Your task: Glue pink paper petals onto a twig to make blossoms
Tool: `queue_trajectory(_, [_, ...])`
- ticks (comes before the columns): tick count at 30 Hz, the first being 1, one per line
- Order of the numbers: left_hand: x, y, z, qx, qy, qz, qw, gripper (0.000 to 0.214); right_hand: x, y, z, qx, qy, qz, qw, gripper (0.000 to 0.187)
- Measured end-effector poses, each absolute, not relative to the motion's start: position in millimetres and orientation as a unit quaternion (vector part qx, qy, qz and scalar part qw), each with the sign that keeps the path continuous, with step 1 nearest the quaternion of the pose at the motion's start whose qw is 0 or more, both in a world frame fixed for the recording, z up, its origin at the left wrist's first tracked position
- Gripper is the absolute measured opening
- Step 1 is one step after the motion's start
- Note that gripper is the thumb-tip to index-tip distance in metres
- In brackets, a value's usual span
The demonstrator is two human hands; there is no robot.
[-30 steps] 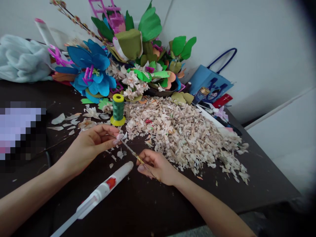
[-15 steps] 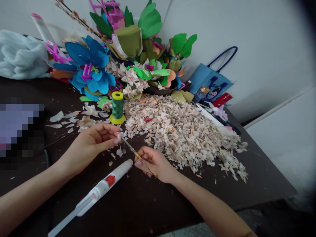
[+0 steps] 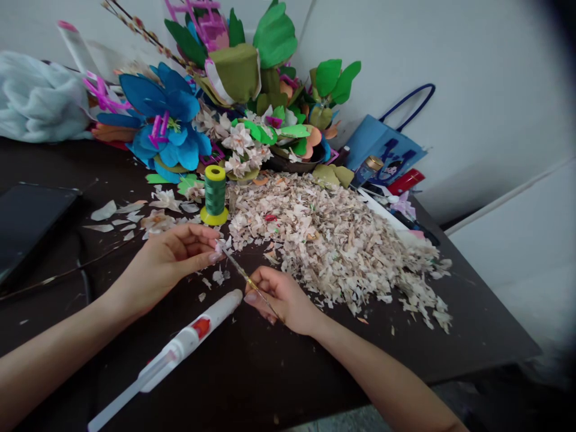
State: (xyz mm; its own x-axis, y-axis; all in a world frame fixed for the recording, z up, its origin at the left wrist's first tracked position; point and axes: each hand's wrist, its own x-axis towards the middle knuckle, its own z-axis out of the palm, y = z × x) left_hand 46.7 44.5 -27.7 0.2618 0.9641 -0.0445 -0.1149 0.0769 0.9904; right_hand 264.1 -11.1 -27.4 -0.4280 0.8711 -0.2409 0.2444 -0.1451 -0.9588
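My left hand (image 3: 168,264) is closed in a pinch on a small pale petal (image 3: 219,246) at its fingertips. In my right hand (image 3: 290,303) lies a thin grey-and-gold rod (image 3: 238,267), gripped between thumb and fingers. The rod slants up and left, and its far tip meets the petal; whether it is tweezers or a plain stick I cannot tell. Just below both hands, a white hot glue gun (image 3: 184,345) with a clear glue stick (image 3: 130,390) lies on the table. Beyond my left fingers stands a green thread spool (image 3: 215,197) with yellow ends.
A broad heap of pale petal scraps (image 3: 333,240) spreads beyond my right hand. Colourful artificial flowers (image 3: 166,129) crowd the back. A dark tablet-like device (image 3: 33,225) and a cable (image 3: 83,270) lie at left. A blue bag (image 3: 382,144) leans against the wall.
Both hands keep almost the same pose, still holding the petal and the rod. The patch at the left, pixelated before, now shows as a dark device. The view has shifted very slightly.
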Motion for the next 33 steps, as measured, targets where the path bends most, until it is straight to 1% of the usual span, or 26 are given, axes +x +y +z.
queue_trajectory(20, [47.3,44.4,-27.0,0.515,0.419,0.445,0.601,0.028,264.6,-11.0,-29.5,-0.453,-0.576,0.624,0.270,0.031])
queue_trajectory(33, [47.3,44.0,-28.2,0.504,0.416,0.448,0.610,0.029,262.2,-10.9,-28.2,-0.477,-0.584,0.601,0.267,0.037])
